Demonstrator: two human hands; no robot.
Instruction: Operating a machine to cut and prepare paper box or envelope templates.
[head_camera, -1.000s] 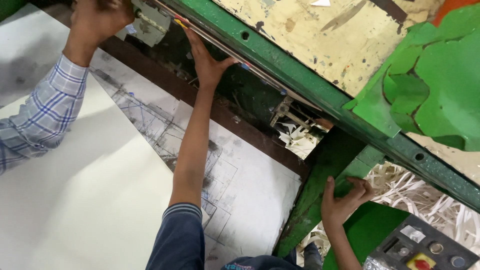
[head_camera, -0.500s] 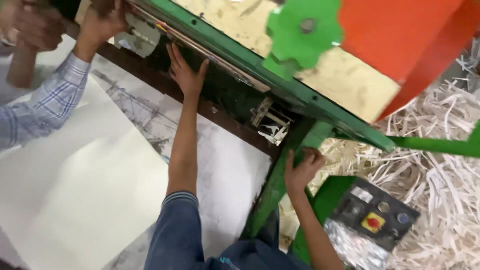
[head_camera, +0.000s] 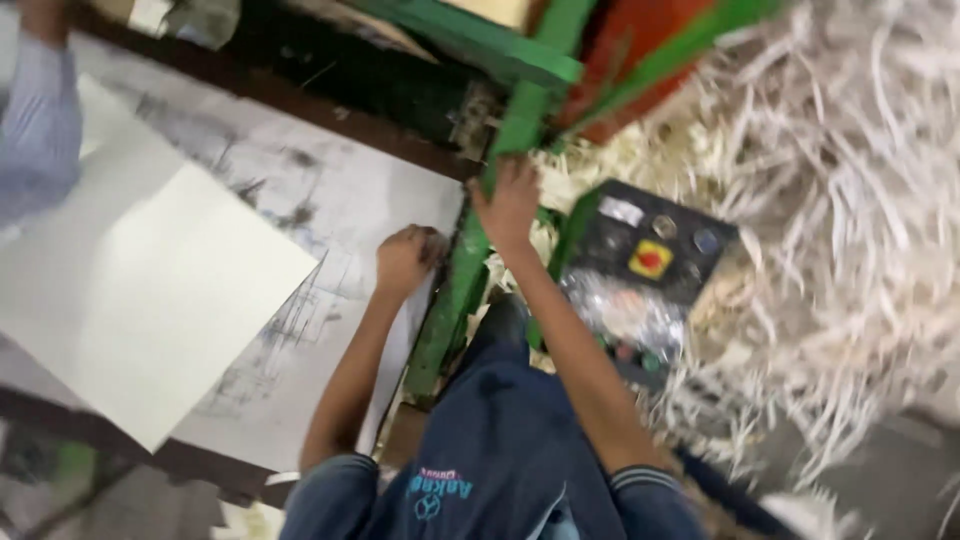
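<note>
My left hand (head_camera: 405, 258) is curled into a loose fist and rests on the smudged white table sheet (head_camera: 330, 210), close to the green frame bar. My right hand (head_camera: 508, 200) lies against the green vertical frame bar (head_camera: 470, 270) of the machine, fingers around its edge. A stack of cream paper sheets (head_camera: 150, 290) lies on the table to the left of my left hand. The picture is blurred by motion.
A black control box (head_camera: 645, 270) with a yellow and red button and small round buttons sits to the right of the bar. Heaps of white paper shreds (head_camera: 830, 220) cover the floor at right. Another person's sleeve in pale check (head_camera: 40, 130) shows at upper left.
My view has swung down and to the right. My left hand has come back from the machine's blade area to the table near the bar. The right hand stays on the green bar.
</note>
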